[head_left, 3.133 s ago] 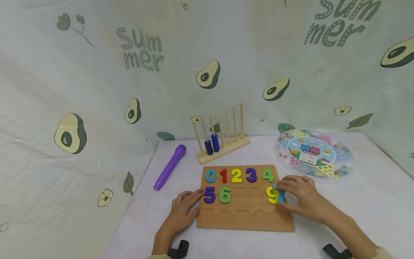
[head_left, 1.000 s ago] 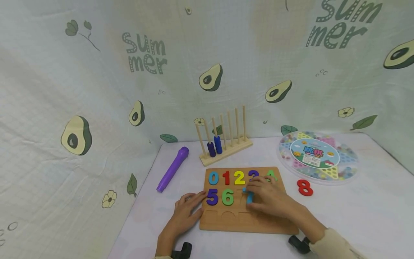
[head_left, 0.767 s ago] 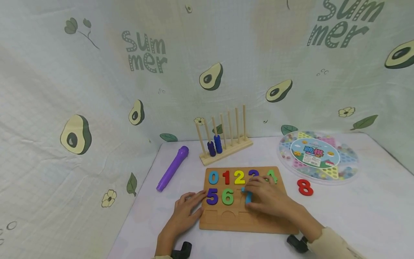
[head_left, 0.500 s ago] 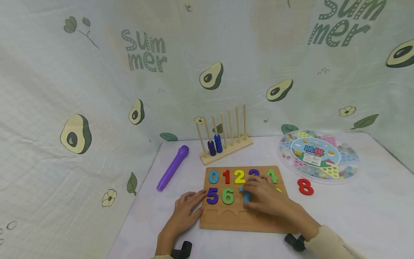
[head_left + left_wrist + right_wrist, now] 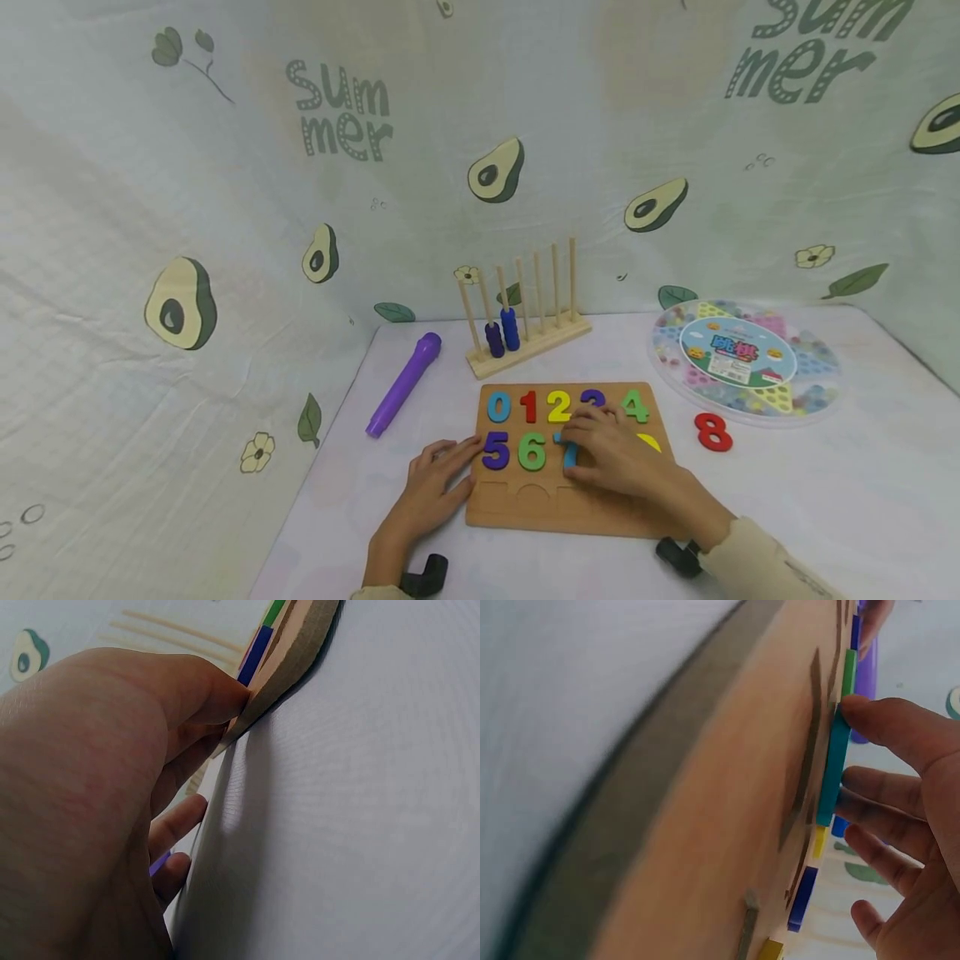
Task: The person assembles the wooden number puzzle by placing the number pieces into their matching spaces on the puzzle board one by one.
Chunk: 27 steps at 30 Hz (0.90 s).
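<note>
My right hand (image 5: 622,454) pinches a blue number 7 (image 5: 571,456) between thumb and fingers, over the second row of a wooden number board (image 5: 510,510). In the right wrist view the 7 (image 5: 834,769) shows edge-on, close against the board face, with the thumb tip at one end. It lies to the right of the green 6 (image 5: 532,452). A yellow 9 (image 5: 649,442) is mostly hidden behind the right hand. My left hand (image 5: 431,492) rests at the board's left edge beside the purple 5 (image 5: 496,451), its thumb and fingers touching the edge.
A red 8 (image 5: 713,432) lies on the table right of the board, below a round marble-game box (image 5: 738,354). Behind the board stands a wooden peg rack (image 5: 532,343) with blue beads. A purple tube (image 5: 405,385) lies at the left.
The right hand has carried the blue 7 leftward from beside the 9 to the place next to the 6, then shifted it slightly further left. The red 8 came into view. The left hand stays put.
</note>
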Tool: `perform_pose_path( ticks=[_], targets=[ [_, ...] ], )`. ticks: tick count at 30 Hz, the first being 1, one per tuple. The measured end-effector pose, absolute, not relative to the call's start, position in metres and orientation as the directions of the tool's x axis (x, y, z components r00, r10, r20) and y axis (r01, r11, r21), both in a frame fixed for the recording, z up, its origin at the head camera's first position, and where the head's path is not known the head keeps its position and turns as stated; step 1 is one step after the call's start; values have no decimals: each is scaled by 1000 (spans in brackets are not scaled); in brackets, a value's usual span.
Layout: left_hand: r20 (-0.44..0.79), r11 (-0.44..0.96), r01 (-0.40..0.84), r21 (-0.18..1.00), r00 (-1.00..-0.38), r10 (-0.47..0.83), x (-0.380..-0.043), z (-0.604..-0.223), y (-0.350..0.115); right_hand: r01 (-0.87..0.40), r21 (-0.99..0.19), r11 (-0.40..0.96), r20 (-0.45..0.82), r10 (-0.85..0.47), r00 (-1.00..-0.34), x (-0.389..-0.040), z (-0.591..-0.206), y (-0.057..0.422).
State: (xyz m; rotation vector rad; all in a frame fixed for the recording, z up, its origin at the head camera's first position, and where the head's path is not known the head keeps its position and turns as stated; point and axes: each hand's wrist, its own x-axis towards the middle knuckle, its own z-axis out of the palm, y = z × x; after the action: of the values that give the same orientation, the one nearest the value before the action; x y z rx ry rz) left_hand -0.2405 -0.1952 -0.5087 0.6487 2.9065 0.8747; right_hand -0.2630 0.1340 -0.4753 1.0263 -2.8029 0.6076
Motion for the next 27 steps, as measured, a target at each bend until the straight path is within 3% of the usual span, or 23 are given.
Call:
perform_pose_path(
  ticks=[16, 27],
  targets=[
    [85, 752, 385, 535, -910, 406, -240, -510, -194, -596, -324, 735, 229, -550, -803, -260, -478, 135],
    [118, 744, 407, 530, -904, 411, -240, -511, -195, -599, -334, 728, 261, -539, -801, -249, -470, 168]
  ],
)
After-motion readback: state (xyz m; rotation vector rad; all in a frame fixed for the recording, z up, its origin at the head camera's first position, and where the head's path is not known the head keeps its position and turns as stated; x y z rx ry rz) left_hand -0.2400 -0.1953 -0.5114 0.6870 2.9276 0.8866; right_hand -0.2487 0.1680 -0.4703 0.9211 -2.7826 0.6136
